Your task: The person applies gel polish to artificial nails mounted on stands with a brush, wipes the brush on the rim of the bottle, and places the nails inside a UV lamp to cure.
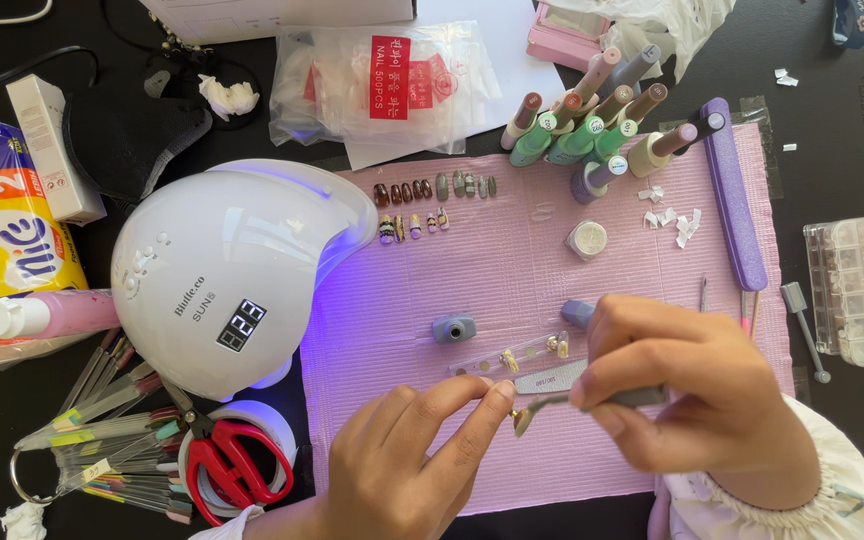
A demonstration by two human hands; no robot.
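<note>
The right hand (697,395) pinches a thin grey tool (592,398) in its fingers (597,385). The tool lies almost flat, long side going left to right, and its tip points left toward the left hand (407,470). On that tip sits a tiny fake nail (522,420), pale gold, tipped down a little. The left hand's fingers (487,395) are close together with their tips just beside the nail; I cannot tell if they touch it. Just above the fingers lie a grey file (549,378) and a clear strip (507,357) with small nails. All rest on a pink mat (512,260). Left of the hands are red scissors (237,465) and a white lamp (232,270).
</note>
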